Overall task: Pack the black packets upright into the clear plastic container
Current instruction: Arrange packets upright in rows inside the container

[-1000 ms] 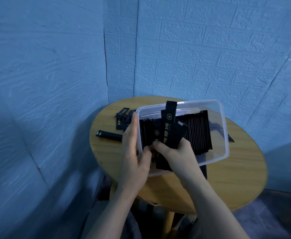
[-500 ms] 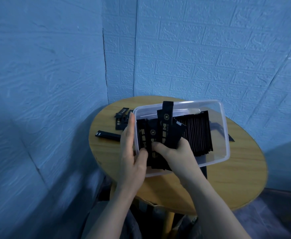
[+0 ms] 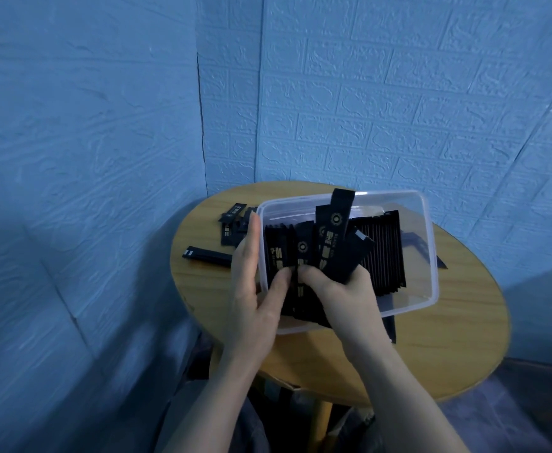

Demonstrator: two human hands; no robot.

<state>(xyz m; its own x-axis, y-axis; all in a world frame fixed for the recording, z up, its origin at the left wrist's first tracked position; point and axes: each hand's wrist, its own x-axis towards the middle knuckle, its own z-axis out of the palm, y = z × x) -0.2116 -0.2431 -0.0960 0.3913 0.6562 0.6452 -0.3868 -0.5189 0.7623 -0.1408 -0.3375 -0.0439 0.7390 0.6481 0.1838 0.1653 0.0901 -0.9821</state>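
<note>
A clear plastic container point(image 3: 430, 256) sits on a round wooden table point(image 3: 448, 348), tilted toward me. A row of black packets point(image 3: 382, 253) stands upright in its right half. My right hand point(image 3: 343, 295) grips a loose bundle of black packets point(image 3: 332, 243) inside the container's left half; one packet sticks up above the rim. My left hand point(image 3: 251, 289) holds the container's left wall, fingers straight up along the outside and thumb inside touching the packets.
Several loose black packets point(image 3: 232, 223) lie on the table left of the container, one long packet point(image 3: 207, 255) nearer the table's left edge. Another dark packet point(image 3: 441, 263) lies to the container's right. Blue textured walls stand close behind and to the left.
The container has shifted slightly left and toward me. The bundle in my right hand has settled a little deeper into the container's left half. My left hand stays on the wall.
</note>
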